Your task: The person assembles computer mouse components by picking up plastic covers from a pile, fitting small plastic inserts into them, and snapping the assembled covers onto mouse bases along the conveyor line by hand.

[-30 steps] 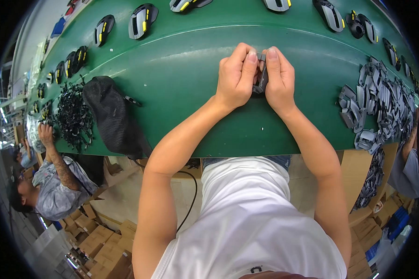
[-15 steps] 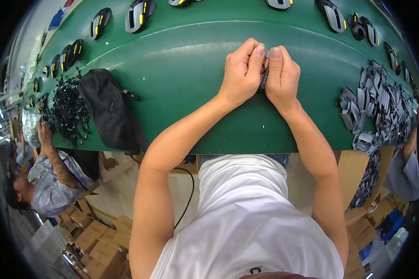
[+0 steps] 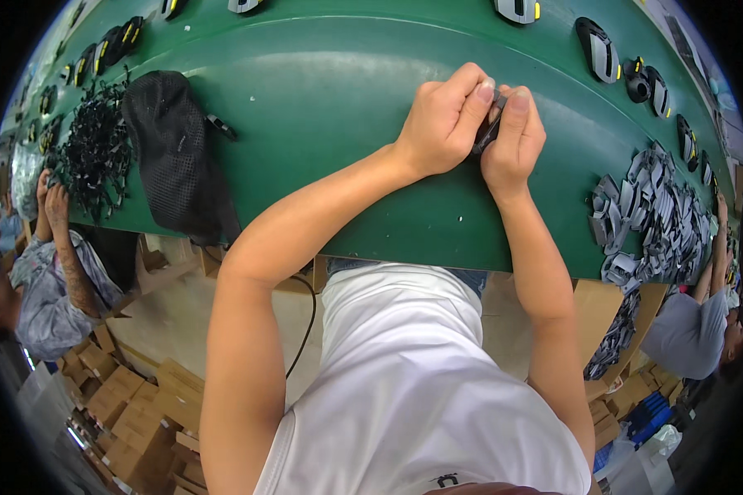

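Observation:
My left hand (image 3: pixel 444 122) and my right hand (image 3: pixel 513 142) come together above the green table, both closed round a small grey and black plastic part (image 3: pixel 488 134). Both thumbs press along its top end, and its dark lower face shows between the palms. Fingers cover the rest, so its full shape is hidden. To the right lies a heap of loose grey plastic pieces (image 3: pixel 656 210). On the left are a black mesh pouch (image 3: pixel 167 157) and a tangled pile of small black parts (image 3: pixel 99 148).
Grey and black mouse-shaped units with yellow marks, such as one unit (image 3: pixel 598 51), line the far side of the green table (image 3: pixel 347 206). A small black piece (image 3: pixel 220 126) lies beside the pouch. Co-workers sit at both sides. Cardboard boxes (image 3: pixel 132 412) stand on the floor behind.
The whole view has shifted a little. Between my hands the plastic part has tilted, and more of its dark face shows. Both hands keep hold of it.

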`<state>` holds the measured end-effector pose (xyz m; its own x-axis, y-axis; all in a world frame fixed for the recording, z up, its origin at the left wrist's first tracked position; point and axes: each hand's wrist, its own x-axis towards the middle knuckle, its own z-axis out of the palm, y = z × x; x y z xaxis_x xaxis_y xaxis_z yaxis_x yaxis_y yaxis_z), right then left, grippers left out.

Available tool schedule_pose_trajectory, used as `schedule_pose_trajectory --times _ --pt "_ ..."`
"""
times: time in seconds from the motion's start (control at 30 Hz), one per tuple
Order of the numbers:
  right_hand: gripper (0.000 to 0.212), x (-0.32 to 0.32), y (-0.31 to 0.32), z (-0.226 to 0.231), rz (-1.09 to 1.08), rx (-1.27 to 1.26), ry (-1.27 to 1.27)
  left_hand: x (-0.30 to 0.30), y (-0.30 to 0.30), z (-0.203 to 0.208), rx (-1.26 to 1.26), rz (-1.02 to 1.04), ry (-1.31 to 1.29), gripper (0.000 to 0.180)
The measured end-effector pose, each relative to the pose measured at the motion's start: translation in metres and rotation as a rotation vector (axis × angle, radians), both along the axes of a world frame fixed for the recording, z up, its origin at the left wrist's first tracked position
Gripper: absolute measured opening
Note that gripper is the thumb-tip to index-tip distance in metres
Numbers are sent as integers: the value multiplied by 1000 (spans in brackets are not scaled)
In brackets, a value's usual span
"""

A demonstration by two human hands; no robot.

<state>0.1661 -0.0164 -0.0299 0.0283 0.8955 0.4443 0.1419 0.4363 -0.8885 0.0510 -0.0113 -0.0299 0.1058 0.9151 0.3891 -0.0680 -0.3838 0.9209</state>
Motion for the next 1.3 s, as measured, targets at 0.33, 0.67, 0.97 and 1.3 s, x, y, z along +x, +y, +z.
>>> schedule_pose_trajectory --times 0.33,0.67,0.97,1.3 --pt "36 -1 -3 -2 -20 -56 6 4 -5 1 159 90 89 21" --pt "37 -2 -1 -1 39 -65 63 1 -5 2 -86 12 -5 19" --pt "36 -2 -2 -3 -25 -45 -49 5 -5 -1 -17 71 34 18" --pt "34 -1 -5 -2 -73 142 -264 6 -3 1 -67 93 84 25"
